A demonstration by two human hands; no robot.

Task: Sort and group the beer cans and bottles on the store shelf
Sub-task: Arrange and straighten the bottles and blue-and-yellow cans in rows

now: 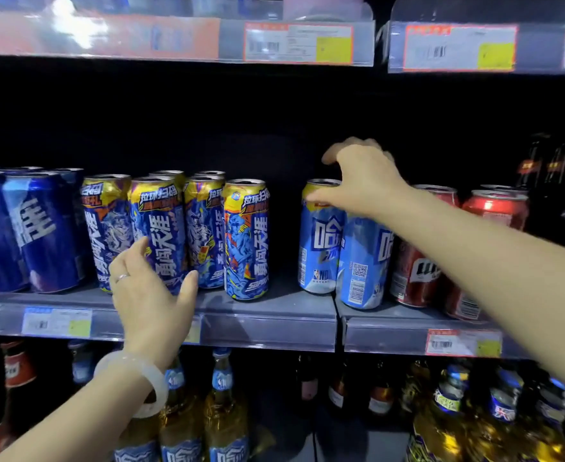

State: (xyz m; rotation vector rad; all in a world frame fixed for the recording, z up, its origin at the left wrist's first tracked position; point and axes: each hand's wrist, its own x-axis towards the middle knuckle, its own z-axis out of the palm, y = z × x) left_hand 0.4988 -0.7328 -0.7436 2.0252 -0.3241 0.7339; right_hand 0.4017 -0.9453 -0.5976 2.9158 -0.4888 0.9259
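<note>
Middle shelf [274, 315] mostly grouped already: dark blue cans [44, 228] far left, yellow-blue cans [246, 238] beside them, then gap, light blue cans [321, 241], red cans [494, 208] at right. Right hand [364, 181] reaches over light blue pair, fingers spread around back can's top, firm grip unclear. Left hand [151, 295] relaxed, fingers touching one yellow-blue can. Looks like closing gap is what's left.

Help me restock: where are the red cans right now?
In the head view, the red cans stand on the middle shelf, right side, beside the light blue cans.

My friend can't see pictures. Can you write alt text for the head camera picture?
A person's right hand reaches over the tops of two light blue cans on a store shelf, while the left hand touches a blue and yellow cartoon can. Dark blue cans stand left, red cans right, bottles below.
</note>
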